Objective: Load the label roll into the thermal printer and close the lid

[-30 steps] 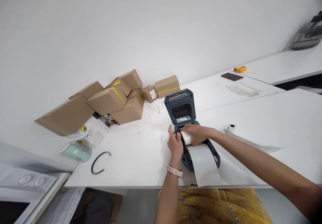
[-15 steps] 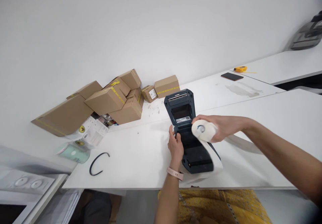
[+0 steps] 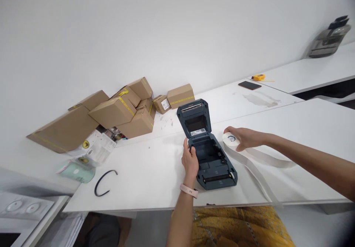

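Head view: white table [image 3: 149,176], wall [image 3: 166,36]; printer [image 3: 208,149], long axis 11-to-5, faces 5 o'clock; left hand [image 3: 190,162] grips it, right hand [image 3: 247,137] paper roll [image 3: 228,141].

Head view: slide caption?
Left hand at the open printer, right hand gripping a white paper roll beside it.

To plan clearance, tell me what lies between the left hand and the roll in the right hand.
The open printer lies between the left hand and the roll; the head view shows this.

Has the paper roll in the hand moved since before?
Yes. The roll came out of the printer and is now to its right, in the right hand.
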Action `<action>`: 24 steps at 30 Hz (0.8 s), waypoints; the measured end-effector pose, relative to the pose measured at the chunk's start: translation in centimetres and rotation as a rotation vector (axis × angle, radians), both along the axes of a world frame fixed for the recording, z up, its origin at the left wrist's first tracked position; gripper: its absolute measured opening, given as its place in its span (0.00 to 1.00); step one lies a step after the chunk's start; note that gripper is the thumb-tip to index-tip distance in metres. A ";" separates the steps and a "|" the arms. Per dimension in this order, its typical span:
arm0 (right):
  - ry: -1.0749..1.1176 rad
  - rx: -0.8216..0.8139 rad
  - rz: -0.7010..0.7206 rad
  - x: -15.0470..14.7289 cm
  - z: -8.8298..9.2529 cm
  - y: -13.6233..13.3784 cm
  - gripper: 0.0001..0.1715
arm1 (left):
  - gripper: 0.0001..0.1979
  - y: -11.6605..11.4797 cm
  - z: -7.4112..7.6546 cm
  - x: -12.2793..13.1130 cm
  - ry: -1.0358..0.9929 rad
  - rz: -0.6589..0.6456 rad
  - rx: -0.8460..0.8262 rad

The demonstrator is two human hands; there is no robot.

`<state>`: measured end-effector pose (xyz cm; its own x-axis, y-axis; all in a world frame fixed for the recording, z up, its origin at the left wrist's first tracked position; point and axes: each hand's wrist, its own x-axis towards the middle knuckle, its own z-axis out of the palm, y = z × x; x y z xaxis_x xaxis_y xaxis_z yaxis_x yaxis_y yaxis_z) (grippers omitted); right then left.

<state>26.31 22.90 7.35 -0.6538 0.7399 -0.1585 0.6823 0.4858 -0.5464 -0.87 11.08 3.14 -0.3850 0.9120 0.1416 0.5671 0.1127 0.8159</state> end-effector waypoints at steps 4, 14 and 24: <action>-0.031 0.027 -0.023 -1.1 -1.8 0.3 0.39 | 0.27 0.1 -0.1 0.0 0.015 0.007 -0.015; 0.254 -0.067 -0.173 5.9 -2.4 2.8 0.36 | 0.27 -0.1 -0.1 -0.1 0.002 -0.013 -0.021; 0.321 -0.034 -0.191 6.3 -5.0 -1.6 0.25 | 0.27 -0.3 0.0 -0.4 -0.009 -0.054 -0.009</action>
